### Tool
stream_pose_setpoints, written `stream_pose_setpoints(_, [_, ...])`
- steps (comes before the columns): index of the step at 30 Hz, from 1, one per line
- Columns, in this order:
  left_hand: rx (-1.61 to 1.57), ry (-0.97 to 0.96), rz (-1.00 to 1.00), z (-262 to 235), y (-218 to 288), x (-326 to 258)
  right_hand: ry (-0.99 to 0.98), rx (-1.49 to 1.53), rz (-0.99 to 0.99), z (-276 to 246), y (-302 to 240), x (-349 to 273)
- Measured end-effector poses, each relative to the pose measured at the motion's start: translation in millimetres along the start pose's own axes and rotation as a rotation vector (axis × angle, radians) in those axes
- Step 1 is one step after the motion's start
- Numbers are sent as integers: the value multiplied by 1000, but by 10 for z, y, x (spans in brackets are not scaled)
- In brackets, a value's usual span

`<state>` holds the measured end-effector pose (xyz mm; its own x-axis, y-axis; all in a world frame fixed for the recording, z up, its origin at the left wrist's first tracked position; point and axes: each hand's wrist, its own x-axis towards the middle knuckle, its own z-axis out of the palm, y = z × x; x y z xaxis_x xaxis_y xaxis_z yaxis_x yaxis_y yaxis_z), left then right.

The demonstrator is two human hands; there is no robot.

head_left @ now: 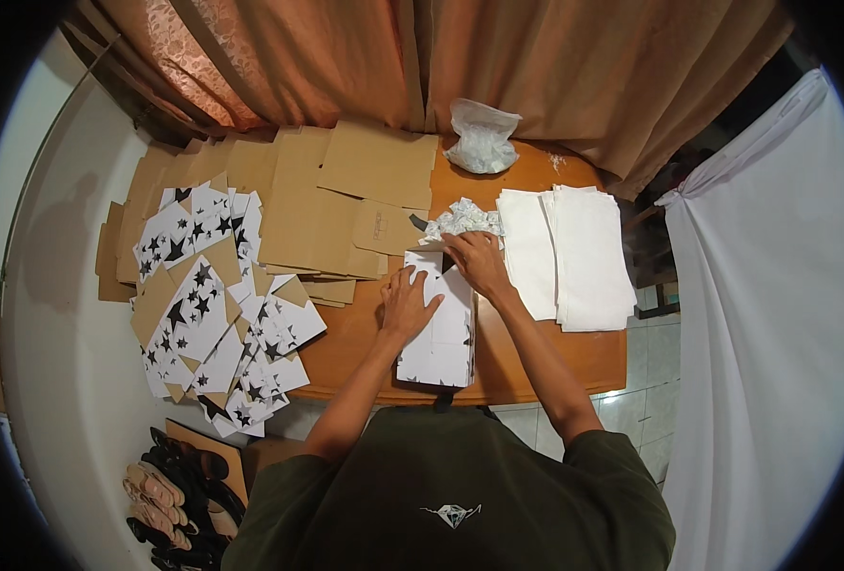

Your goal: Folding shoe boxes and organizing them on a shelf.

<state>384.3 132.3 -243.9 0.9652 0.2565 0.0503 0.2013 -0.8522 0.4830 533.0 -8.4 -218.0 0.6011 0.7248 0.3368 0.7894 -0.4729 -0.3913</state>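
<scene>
white box: long and narrow, printed with black stars, it lay on the table directly in front of the person, its long sides running away from the body; its near end sat by the table's front edge.

left hand: open, fingers spread, it rested on the box's left side, the thumb reaching across the top face.

right hand: bent over the box's far end, beside a black patch; whether the fingers gripped anything there could not be told.

small packets: a whitish, crinkled heap, just beyond the right hand; a dark strip lay at its left.

white sheets: two overlapping stacks, to the right of the packets and box.

brown cardboard: flat pieces, overlapping in a wide spread across the table's far left.

star-printed cards: a loose pile of white pieces with black stars, some brown side up, at the left.

plastic bag: translucent, with pale contents, near the table's far edge.

table: orange-brown, smooth.

curtain: brown, hanging behind the table.

white cloth: draped at the right.

shoes: black and beige, grouped at lower left.
</scene>
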Motion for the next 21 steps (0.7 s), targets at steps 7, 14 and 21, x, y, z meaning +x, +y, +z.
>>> stream_pose_setpoints(7, [-178,28,-9,145,-14,298,-113,50,-163,41,281,-213])
stream_pose_setpoints(14, [-180,54,-32,279,-69,429,-327,-99,-229,18,362,-159])
stream_pose_setpoints(21, [-177,88,1,302,-92,498,-280,-63,-240,128,446,-211])
